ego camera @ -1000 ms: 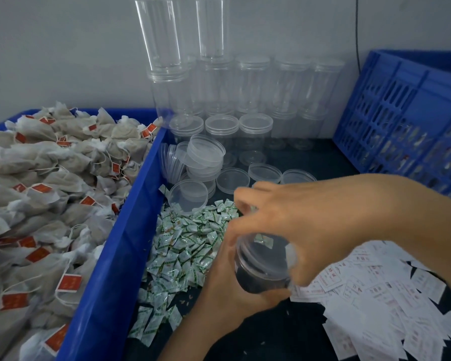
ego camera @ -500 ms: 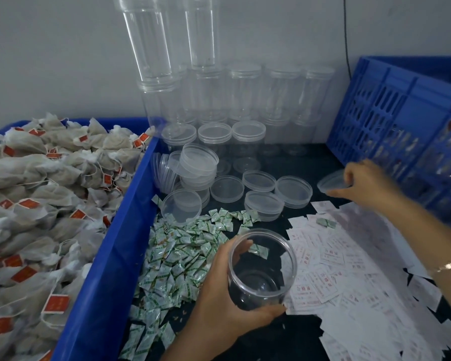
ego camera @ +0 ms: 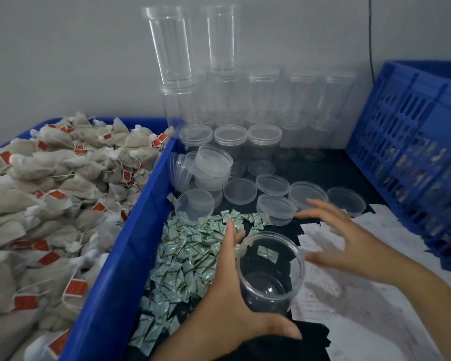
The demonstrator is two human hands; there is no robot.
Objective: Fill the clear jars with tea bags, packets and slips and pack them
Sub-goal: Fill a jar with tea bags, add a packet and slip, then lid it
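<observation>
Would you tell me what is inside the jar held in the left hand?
The jar looks empty but for one green packet at its far wall, perhaps behind it; the left hand covers its lower left side.

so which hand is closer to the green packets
Left. The left hand, gripping the open jar, sits beside the green packets; the right hand hovers past the jar, over the white slips.

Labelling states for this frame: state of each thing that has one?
left hand: grip round the held jar.
held jar: uncapped, tilted.
right hand: fingers spread, holding nothing, blurred.
loose lids: off, lying on the table.
front jars: capped, upright.
blue tub: heaped with tea bags.
</observation>
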